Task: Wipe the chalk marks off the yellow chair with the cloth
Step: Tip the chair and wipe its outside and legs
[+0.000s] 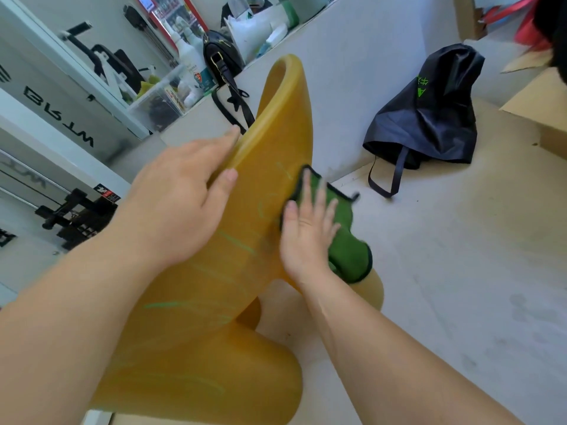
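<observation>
Right hand (306,234) lies flat, fingers spread, palm pressing a green cloth with dark edging (343,237) against the chair; not clenched around it. Cloth sticks out beyond the fingertips and hangs below the heel of the hand. Left hand (181,197) grips the curved rim of the glossy yellow moulded plastic chair (214,271), thumb on the near face, fingers wrapped over the edge. Hands apart, the yellow surface between them. Pale green chalk marks (236,243) streak the chair between and below the hands, some close beside the cloth's left edge. Beyond the chair, on the pale floor (460,271), sits a slumped black fabric bag with green print (429,111). A black handbag with strap (221,56) rests on a ledge behind the chair's top.
</observation>
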